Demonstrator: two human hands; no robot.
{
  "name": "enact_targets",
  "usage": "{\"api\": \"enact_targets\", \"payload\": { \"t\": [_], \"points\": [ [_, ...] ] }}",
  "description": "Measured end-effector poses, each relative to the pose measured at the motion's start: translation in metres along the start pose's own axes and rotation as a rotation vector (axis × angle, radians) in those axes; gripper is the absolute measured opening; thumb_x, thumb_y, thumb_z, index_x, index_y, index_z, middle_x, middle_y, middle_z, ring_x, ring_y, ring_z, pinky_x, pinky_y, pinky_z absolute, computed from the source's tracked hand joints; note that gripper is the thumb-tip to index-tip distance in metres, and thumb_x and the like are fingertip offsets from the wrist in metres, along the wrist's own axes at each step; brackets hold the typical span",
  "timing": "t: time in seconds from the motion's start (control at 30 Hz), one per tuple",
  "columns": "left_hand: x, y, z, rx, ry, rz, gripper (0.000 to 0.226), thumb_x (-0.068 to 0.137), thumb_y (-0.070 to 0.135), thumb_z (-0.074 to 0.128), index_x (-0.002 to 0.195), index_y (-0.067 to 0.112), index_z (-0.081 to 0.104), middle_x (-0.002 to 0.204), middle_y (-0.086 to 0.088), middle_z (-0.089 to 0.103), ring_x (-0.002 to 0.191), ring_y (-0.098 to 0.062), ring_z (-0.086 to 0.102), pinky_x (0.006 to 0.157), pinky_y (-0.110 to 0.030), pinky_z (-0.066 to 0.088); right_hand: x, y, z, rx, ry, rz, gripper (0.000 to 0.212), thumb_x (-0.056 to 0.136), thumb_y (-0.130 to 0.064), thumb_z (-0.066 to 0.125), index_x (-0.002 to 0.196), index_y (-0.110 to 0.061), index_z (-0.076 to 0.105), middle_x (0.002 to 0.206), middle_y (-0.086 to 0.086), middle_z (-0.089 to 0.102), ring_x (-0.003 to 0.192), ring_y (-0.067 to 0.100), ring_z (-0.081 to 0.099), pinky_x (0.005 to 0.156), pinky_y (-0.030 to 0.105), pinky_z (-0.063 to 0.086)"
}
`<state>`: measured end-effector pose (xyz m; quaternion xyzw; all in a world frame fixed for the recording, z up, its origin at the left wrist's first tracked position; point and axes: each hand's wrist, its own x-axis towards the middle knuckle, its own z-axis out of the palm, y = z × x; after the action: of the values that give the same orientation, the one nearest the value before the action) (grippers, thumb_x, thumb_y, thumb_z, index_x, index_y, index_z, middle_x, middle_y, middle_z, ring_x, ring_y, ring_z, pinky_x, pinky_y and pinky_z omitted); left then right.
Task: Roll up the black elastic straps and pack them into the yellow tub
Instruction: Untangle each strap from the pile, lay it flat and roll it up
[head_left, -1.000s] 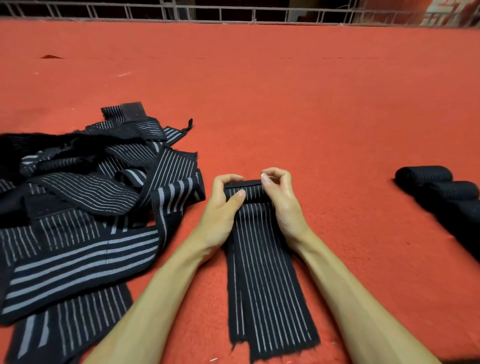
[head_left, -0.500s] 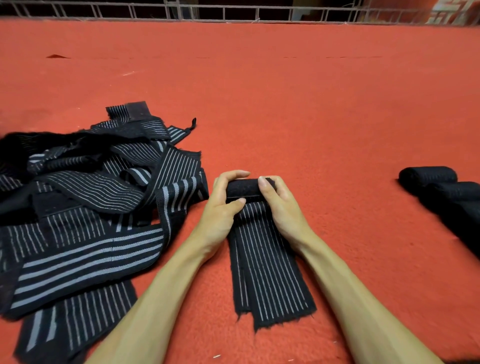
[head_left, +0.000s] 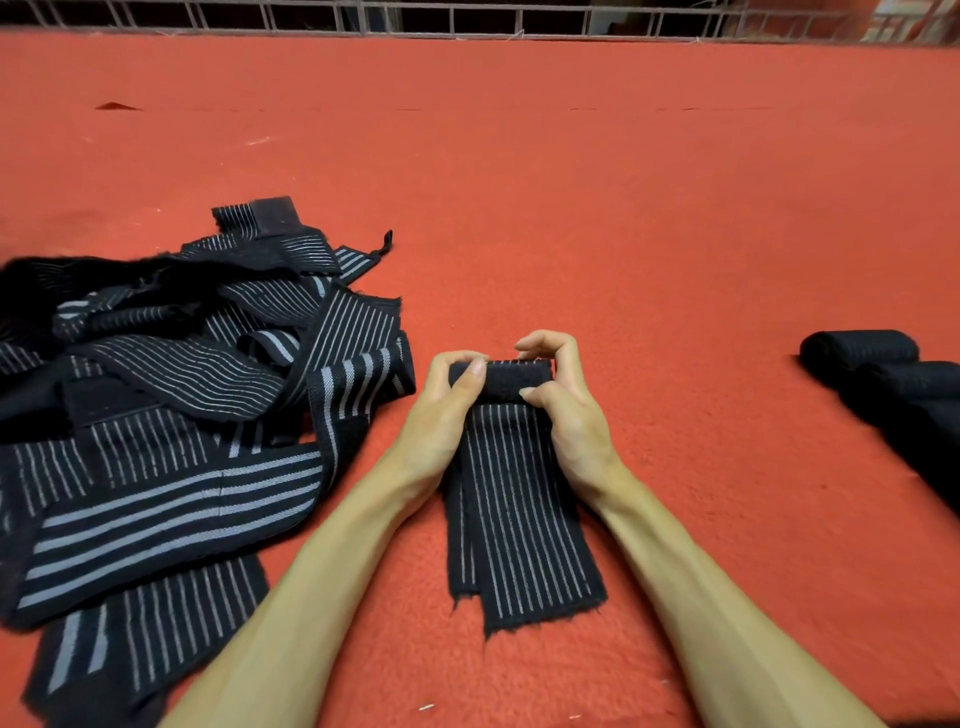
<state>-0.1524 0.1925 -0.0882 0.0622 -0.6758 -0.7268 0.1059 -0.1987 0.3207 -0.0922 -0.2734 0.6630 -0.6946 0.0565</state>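
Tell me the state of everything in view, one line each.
Black striped elastic strap: far end rolled, rest flat on red carpet.
Left hand: fingers curled round the roll.
Right hand: fingers curled round the roll.
Pile of black striped straps, left: unrolled, tangled.
Black fabric rolls, right: rolled up, side by side.
Yellow tub: not in view.

Strap pile left, rolled straps right.

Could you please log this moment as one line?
step: rolling strap; left hand: grips roll; right hand: grips roll; finished rolls: far right; loose pile: left
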Motion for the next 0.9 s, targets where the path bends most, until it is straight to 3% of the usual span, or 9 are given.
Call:
{"api": "enact_targets", "payload": {
  "t": [0.1, 0.27, 0.37, 0.43, 0.57, 0.67, 0.73, 0.9],
  "points": [
    [-0.0019, 0.0013, -0.0016, -0.034, -0.018, 0.019, 0.022, 0.098, 0.018, 0.05, 0.119, 0.011, 0.051, 0.103, -0.005, 0.063, 0.089, -0.011, 0.06, 0.081, -0.024, 0.05, 0.0011, 0.0035, -0.0009, 0.002, 0.004, 0.022, 0.039, 0.071, -0.031, 0.051, 0.109, -0.03, 0.046, 0.111, 0.003, 0.045, 0.097, 0.016, 0.046, 0.085, 0.028, 0.041],
    [-0.002, 0.0013, -0.0047, -0.032, -0.026, 0.125, 0.039, 0.083, 0.02, 0.058, 0.121, 0.025, 0.051, 0.099, -0.003, 0.059, 0.092, -0.013, 0.058, 0.086, -0.029, 0.05, 0.0054, 0.0073, -0.0006, 0.049, 0.132, 0.12, 0.03, 0.085, -0.045, 0.06, 0.106, -0.025, 0.054, 0.102, -0.005, 0.059, 0.092, 0.007, 0.058, 0.084, 0.029, 0.047],
    [-0.0024, 0.0021, -0.0048, -0.035, -0.083, 0.183, 0.051, 0.083, 0.011, 0.054, 0.13, 0.028, 0.045, 0.101, -0.001, 0.054, 0.092, -0.011, 0.053, 0.088, -0.028, 0.049, 0.006, 0.0041, -0.0014, 0.042, 0.133, 0.167, 0.041, 0.083, -0.058, 0.058, 0.102, -0.021, 0.059, 0.095, -0.005, 0.064, 0.085, 0.006, 0.062, 0.079, 0.028, 0.048],
    [-0.0031, 0.0025, -0.0039, -0.041, -0.118, 0.199, 0.055, 0.084, 0.003, 0.051, 0.132, 0.027, 0.043, 0.106, 0.001, 0.05, 0.092, -0.006, 0.051, 0.087, -0.024, 0.048, 0.0059, 0.003, -0.0009, 0.011, 0.126, 0.185, 0.044, 0.082, -0.06, 0.056, 0.1, -0.02, 0.061, 0.093, -0.005, 0.065, 0.086, 0.008, 0.062, 0.081, 0.031, 0.049],
    [-0.0057, 0.0042, -0.001, 0.006, -0.124, 0.161, 0.06, 0.087, -0.013, 0.042, 0.136, 0.022, 0.04, 0.113, 0.0, 0.047, 0.092, -0.002, 0.05, 0.083, -0.018, 0.047, 0.0047, 0.0037, -0.0004, -0.05, 0.097, 0.166, 0.028, 0.095, -0.046, 0.052, 0.102, -0.021, 0.06, 0.093, -0.006, 0.065, 0.087, 0.009, 0.061, 0.084, 0.035, 0.049],
    [-0.0058, 0.0029, -0.0005, 0.095, -0.089, 0.119, 0.058, 0.076, 0.01, 0.049, 0.129, 0.033, 0.044, 0.13, -0.011, 0.043, 0.113, -0.015, 0.047, 0.103, -0.031, 0.042, 0.0032, 0.0033, -0.0001, -0.002, 0.058, 0.136, 0.015, 0.101, -0.027, 0.048, 0.11, -0.017, 0.055, 0.095, -0.002, 0.06, 0.083, 0.007, 0.057, 0.077, 0.025, 0.048],
    [-0.0058, 0.0015, -0.0008, 0.094, -0.096, 0.077, 0.05, 0.077, 0.026, 0.054, 0.124, 0.04, 0.044, 0.136, -0.01, 0.044, 0.123, -0.018, 0.047, 0.109, -0.039, 0.039, 0.002, 0.0029, 0.0008, 0.037, 0.039, 0.108, 0.014, 0.097, -0.027, 0.05, 0.11, -0.024, 0.052, 0.096, 0.0, 0.055, 0.081, 0.007, 0.055, 0.074, 0.022, 0.046],
    [-0.0039, -0.0019, 0.0025, -0.045, -0.118, 0.027, 0.038, 0.094, 0.043, 0.051, 0.126, 0.028, 0.037, 0.111, 0.0, 0.061, 0.098, -0.006, 0.062, 0.094, -0.031, 0.048, 0.0017, 0.001, 0.0003, 0.023, 0.058, 0.008, 0.034, 0.08, -0.018, 0.047, 0.113, -0.028, 0.044, 0.106, -0.001, 0.045, 0.096, 0.007, 0.046, 0.088, 0.02, 0.039]
  ]
}}
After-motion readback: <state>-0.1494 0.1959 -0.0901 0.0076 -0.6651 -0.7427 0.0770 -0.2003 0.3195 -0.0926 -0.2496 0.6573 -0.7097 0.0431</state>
